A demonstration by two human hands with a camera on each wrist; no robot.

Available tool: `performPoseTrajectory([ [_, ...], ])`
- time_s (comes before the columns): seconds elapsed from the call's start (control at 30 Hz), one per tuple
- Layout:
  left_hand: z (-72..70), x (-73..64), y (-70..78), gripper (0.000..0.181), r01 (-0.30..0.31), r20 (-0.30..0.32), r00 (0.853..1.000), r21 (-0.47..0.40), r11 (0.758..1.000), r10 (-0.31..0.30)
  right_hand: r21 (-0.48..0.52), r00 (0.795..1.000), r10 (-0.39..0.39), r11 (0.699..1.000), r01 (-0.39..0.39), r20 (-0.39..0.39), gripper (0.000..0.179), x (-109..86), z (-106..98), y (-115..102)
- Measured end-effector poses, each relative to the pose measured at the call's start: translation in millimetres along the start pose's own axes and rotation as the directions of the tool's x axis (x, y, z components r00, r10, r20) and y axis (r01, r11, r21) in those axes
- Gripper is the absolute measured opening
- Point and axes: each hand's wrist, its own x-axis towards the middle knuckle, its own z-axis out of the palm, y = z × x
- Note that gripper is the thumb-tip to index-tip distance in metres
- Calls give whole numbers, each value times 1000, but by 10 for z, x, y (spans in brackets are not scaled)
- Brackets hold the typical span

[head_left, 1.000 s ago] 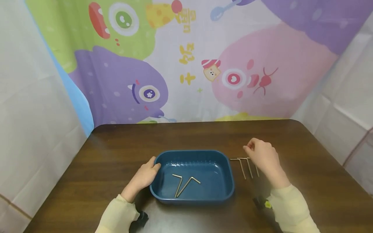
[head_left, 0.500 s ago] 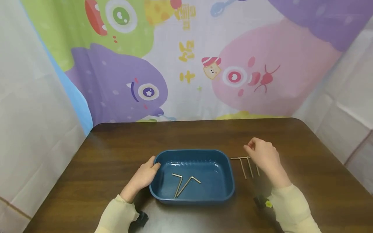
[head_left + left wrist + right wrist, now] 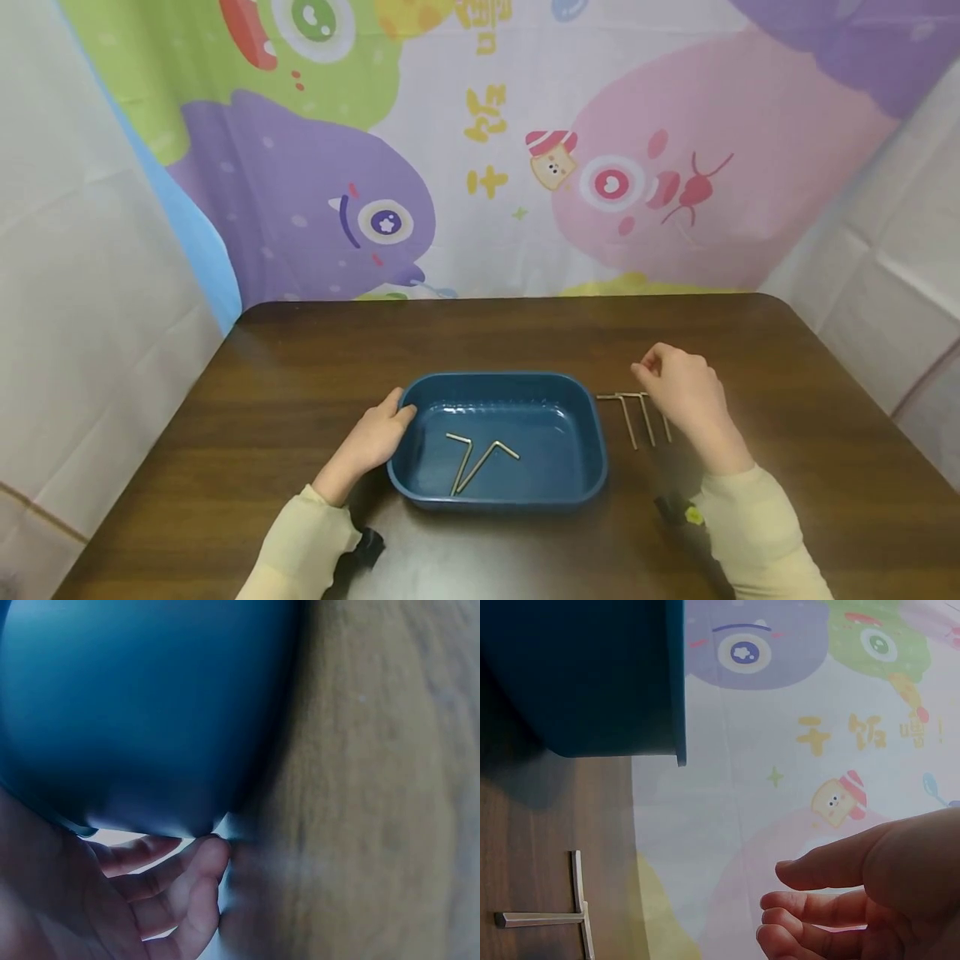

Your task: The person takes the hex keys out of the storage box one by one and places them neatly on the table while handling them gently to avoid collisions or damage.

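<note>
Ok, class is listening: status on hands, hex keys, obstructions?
Left hand gripping blue tray; right hand empty, above table. Two hex keys inside tray, three visible keys on table beside it. In the way: tray's right wall between groups.

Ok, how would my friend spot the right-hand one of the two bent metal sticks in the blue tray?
On the brown table sits a blue tray. Inside, in the head view, beside the left-hand stick lies the right-hand stick. Its short end points right, while its neighbour's short end points left.
</note>
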Motion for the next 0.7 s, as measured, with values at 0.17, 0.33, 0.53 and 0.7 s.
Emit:
performPoseTrajectory([
  [0.17,3,-6,4,36,-2,-2,1000,3,1000,2,-3,1000,-22,1000,22,-10,24,-17,3,-38],
  [0.33,6,-17,11,41,-3,5,1000,-5,1000,3,3,999,-43,999,43,-15,22,-51,24,-105],
  [0.53,9,-10,9,40,2,5,1000,-3,1000,-2,4,996,-81,997,82,-32,17,-84,88,-216],
  [0.7,9,13,10,42,7,8,1000,-7,1000,-7,22,989,-143,989,144,-37,14,-116,181,-380],
])
